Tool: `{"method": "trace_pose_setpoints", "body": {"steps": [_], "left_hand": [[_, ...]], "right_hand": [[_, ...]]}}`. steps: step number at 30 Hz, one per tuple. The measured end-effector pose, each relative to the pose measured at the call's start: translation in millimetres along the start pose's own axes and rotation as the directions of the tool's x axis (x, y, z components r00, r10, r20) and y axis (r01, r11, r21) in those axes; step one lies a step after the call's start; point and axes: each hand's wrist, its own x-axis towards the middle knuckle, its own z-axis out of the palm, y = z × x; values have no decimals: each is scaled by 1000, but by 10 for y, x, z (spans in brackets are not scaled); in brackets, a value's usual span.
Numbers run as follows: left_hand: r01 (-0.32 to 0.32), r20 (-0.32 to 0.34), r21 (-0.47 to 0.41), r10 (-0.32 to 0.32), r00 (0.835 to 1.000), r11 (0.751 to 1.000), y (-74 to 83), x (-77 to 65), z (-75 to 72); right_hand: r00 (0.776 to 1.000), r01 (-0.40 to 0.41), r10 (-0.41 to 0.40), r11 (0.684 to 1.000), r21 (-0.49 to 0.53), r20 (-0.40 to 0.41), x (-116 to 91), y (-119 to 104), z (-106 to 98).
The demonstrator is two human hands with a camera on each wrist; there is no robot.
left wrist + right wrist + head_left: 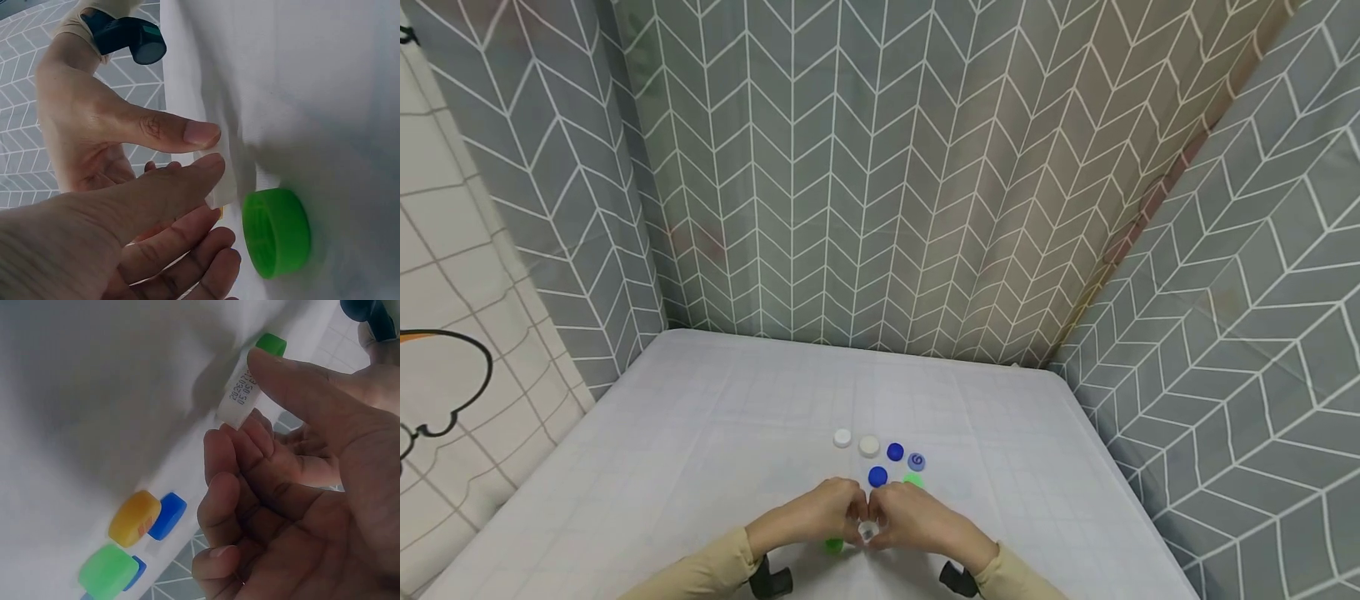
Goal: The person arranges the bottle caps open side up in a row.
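Head view, and there it was: the white cap (868, 531) sat right btwn the left hand (831, 510) and the right hand (917, 517), neither noticeably nearer, low over the counter (760, 400). Both hands pinched it, thumbs and fingertips at its edge; whether it touched the counter, couldn't tell. No long axis to speak of, b/c it was short & round: its flat faces lay approx. level w/ the counter, and the printed digits on its side faced the R wrist cam. Just beside the left hand, a dark green cap (275, 234) rested hollow side up, so the left was the closer one there. Past the knuckles, away from the person: a light green cap (913, 480) near the right hand, a blue cap (877, 477) nearby, two pale caps (842, 438) farther back.
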Motion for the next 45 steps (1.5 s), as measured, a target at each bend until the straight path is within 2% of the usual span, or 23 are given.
{"method": "trace_pose_setpoints", "body": {"steps": [6, 11, 17, 23, 28, 34, 40, 45], "left_hand": [[16, 13, 47, -17, 1000, 999, -19, 2, 46], [30, 19, 53, -31, 999, 998, -11, -1, 64], [56, 42, 68, -58, 997, 996, -1, 4, 44], [41, 39, 49, -43, 998, 998, 3, -12, -39], [19, -10, 5, -19, 1000, 1000, 15, 36, -162], [-9, -131, 16, 11, 991, 1000, 50, 148, -300], [43, -192, 48, -33, 981, 998, 38, 266, -343], [69, -191, 53, -58, 980, 996, -36, 360, -293]], "right_hand": [[1000, -10, 10, 1000, -1, 7, -5, -13, 62], [1000, 13, -13, 999, -29, -2, -11, -10, 91], [1000, 6, -6, 999, -52, 3, -7, -9, 75], [1000, 4, -4, 999, -32, -13, -22, 18, 1], [996, 19, -21, 1000, -24, -85, -22, 84, -128], [979, -20, 8, 998, -57, -206, -5, 176, -263], [963, -77, 60, 996, -53, -264, 39, 279, -307], [962, -116, 103, 992, -40, -251, 109, 359, -256]]}}
